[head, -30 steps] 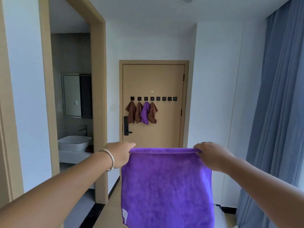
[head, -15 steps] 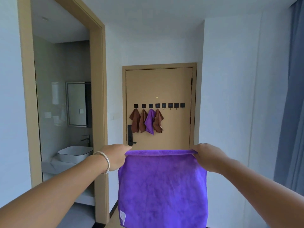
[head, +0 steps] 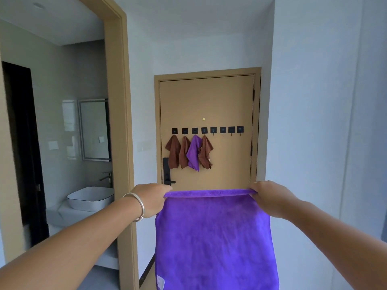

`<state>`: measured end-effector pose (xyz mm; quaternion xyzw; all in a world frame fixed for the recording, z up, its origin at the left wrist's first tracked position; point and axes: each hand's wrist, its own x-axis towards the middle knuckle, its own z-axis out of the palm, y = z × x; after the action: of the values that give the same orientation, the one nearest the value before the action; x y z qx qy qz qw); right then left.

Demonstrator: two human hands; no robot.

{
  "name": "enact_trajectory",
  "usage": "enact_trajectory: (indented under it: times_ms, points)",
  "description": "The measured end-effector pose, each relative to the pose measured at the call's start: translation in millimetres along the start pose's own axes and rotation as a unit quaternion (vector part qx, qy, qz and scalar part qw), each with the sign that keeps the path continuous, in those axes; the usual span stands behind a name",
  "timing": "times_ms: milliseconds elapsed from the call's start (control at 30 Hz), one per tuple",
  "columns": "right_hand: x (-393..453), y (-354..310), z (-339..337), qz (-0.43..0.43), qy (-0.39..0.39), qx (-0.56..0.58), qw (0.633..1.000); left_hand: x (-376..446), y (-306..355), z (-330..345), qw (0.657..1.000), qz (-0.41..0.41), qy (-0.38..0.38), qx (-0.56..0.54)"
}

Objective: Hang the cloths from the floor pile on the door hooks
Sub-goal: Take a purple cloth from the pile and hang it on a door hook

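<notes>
Ahead, both arms reach out at chest height with a purple cloth (head: 213, 241) stretched flat between them; the left hand (head: 151, 199) pinches the top left corner and the right hand (head: 270, 197) pinches the top right corner, each clenched on the hem, so the upper edge runs taut and nearly level while the rest hangs straight down past the bottom of the frame; a small white label (head: 160, 282) sits at the lower left corner; a silver bangle (head: 138, 207) circles the left wrist.

Beyond the cloth's top edge stands the tan door (head: 228, 101), well apart from the hands, at the end of a short passage between a white wall (head: 314, 122) on the right and the wooden frame (head: 119, 122) of a bathroom opening on the left; a row of eight black hooks (head: 207, 130) crosses the door at mid height; the four left ones carry cloths, three brown cloths (head: 173, 151) and a hung purple cloth (head: 194, 152) third from the left, overlapping at their edges; the four right hooks (head: 227, 129) are bare, with plain door surface below them; a black handle plate (head: 166, 171) sits at the door's left edge, just under the first brown cloth; through the opening a white basin (head: 90, 198) rests on a ledge.
</notes>
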<state>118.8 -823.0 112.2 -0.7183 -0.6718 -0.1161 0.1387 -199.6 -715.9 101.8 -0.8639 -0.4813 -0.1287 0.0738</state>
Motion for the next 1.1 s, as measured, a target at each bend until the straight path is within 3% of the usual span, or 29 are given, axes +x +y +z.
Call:
enact_trajectory:
  times_ms: [567,1100]
  points:
    - [231.5,-7.6,76.7,0.036,0.009,-0.024,0.999,217.2,-124.3,60.1,0.999,0.038,0.026,-0.021]
    - [392.3,47.8,127.9,0.024,-0.001,-0.018,1.0,365.2,-140.0,89.9,0.998,0.033,0.001,-0.046]
